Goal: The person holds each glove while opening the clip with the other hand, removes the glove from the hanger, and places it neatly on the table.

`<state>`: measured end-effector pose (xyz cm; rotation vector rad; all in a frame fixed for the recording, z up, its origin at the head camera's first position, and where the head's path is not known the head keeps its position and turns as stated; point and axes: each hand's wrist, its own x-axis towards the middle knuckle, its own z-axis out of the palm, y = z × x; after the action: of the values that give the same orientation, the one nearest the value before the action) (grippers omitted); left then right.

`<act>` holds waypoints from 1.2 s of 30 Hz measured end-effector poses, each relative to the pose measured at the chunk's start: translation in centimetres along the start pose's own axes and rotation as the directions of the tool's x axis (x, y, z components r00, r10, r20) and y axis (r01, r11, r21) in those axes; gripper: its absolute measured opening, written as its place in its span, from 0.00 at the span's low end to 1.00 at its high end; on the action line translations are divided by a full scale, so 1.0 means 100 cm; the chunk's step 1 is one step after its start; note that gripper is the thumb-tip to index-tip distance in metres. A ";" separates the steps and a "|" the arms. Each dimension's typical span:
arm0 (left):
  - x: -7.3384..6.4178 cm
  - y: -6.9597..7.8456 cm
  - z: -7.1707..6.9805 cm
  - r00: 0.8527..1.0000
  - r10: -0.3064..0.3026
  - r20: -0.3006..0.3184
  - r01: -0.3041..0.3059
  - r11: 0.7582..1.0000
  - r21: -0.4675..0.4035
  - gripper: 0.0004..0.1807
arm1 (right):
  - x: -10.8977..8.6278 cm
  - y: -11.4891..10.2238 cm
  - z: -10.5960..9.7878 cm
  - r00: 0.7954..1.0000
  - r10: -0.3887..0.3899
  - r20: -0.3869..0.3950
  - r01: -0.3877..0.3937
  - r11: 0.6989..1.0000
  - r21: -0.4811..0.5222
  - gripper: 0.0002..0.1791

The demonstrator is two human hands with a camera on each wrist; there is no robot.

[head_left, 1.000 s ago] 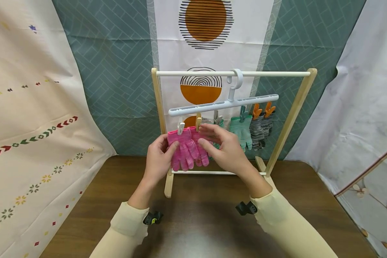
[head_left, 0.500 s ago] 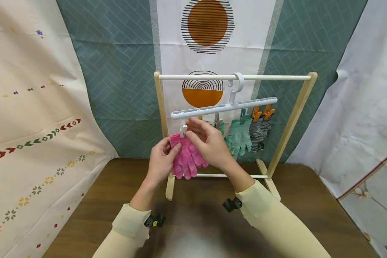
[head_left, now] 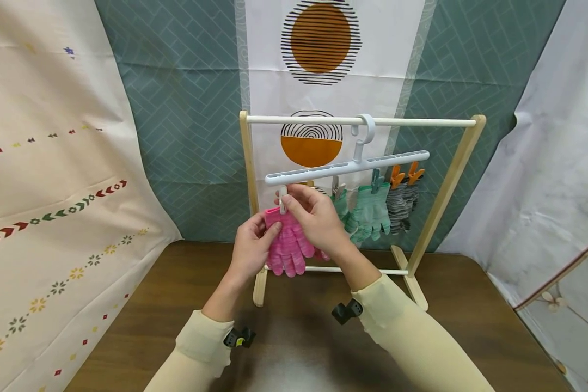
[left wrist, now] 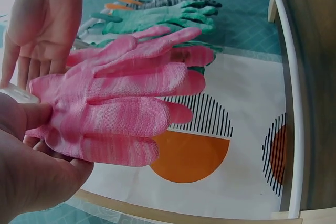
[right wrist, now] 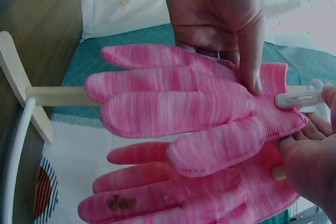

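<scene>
A pink knit glove [head_left: 288, 247] hangs fingers-down at the left end of a pale plastic hanger [head_left: 318, 171]. My left hand [head_left: 250, 250] grips the glove near its cuff, thumb in front and fingers behind. A white clothespin [head_left: 283, 202] is on the cuff, and my right hand [head_left: 318, 220] pinches it between thumb and fingers. In the right wrist view, the clothespin's tip lies over the cuff. Behind hangs a second pink glove [right wrist: 173, 198] with a brown mark on one finger; in the head view my right hand hides most of it.
Green gloves [head_left: 369, 209] and grey striped gloves [head_left: 400, 209] hang further right, the grey ones under orange clothespins [head_left: 397, 177]. The hanger hooks over the white top rail [head_left: 416, 122] of a wooden stand [head_left: 443, 196] on a brown table [head_left: 294, 337].
My right hand has come left from beside the second pink glove to the white clothespin and now pinches it. My left hand keeps its hold on the front glove.
</scene>
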<state>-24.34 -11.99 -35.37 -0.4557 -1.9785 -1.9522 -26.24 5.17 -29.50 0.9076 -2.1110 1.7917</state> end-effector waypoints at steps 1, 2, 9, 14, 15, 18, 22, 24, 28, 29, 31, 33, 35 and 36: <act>0.000 0.000 0.000 1.000 -0.001 -0.001 0.001 1.000 0.001 0.16 | 0.000 0.000 0.000 1.000 0.005 0.003 -0.005 1.000 0.024 0.22; -0.001 0.000 0.000 1.000 -0.003 -0.001 0.003 1.000 0.001 0.16 | 0.000 0.000 0.001 1.000 0.009 0.003 -0.009 0.999 0.052 0.21; -0.005 -0.002 -0.001 1.000 -0.020 -0.022 0.020 1.000 0.012 0.17 | 0.001 0.003 0.005 1.000 0.009 -0.016 -0.006 0.981 0.193 0.18; -0.006 -0.004 -0.003 0.999 -0.027 -0.034 0.027 1.000 0.004 0.17 | 0.002 0.004 0.007 0.999 0.023 -0.044 -0.011 0.971 0.240 0.17; -0.007 -0.004 -0.003 0.999 -0.028 -0.033 0.028 1.000 0.003 0.17 | 0.002 0.004 0.007 0.999 0.023 -0.049 -0.010 0.969 0.247 0.17; -0.008 -0.005 -0.004 0.999 -0.028 -0.029 0.028 1.000 -0.002 0.16 | 0.003 0.005 0.008 0.998 0.026 -0.062 -0.009 0.967 0.253 0.19; -0.009 -0.007 -0.006 0.999 -0.030 -0.023 0.030 1.000 0.002 0.14 | 0.003 0.006 0.010 0.996 0.033 -0.078 -0.012 0.967 0.255 0.19; -0.010 -0.008 -0.008 0.999 -0.030 -0.020 0.030 1.000 0.005 0.13 | 0.003 0.006 0.010 0.996 0.039 -0.086 -0.016 0.968 0.251 0.18; -0.013 -0.011 -0.011 0.999 -0.029 -0.021 0.029 1.000 0.011 0.12 | 0.003 0.006 0.011 0.994 0.044 -0.095 -0.020 0.971 0.238 0.17; -0.014 -0.012 -0.012 0.999 -0.030 -0.021 0.030 0.999 0.011 0.12 | 0.003 0.006 0.012 0.994 0.043 -0.097 -0.019 0.972 0.235 0.17; -0.016 -0.015 -0.015 0.999 -0.033 -0.027 0.033 0.999 0.016 0.12 | 0.003 0.006 0.012 0.994 0.040 -0.101 -0.017 0.975 0.219 0.18; -0.017 -0.018 -0.019 0.999 -0.038 -0.035 0.038 0.999 0.021 0.13 | 0.003 0.007 0.012 0.994 0.036 -0.102 -0.014 0.979 0.203 0.18; -0.019 -0.020 -0.022 0.998 -0.044 -0.050 0.045 0.998 0.031 0.13 | 0.002 0.008 0.012 0.994 0.032 -0.100 -0.013 0.982 0.189 0.19; -0.020 -0.020 -0.024 0.997 -0.045 -0.058 0.047 0.998 0.036 0.12 | 0.002 0.008 0.012 0.995 0.031 -0.098 -0.013 0.983 0.181 0.19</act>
<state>-23.47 -14.43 -38.03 -0.3445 -2.0026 -1.9302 -26.63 3.97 -30.35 0.8195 -1.9299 2.0215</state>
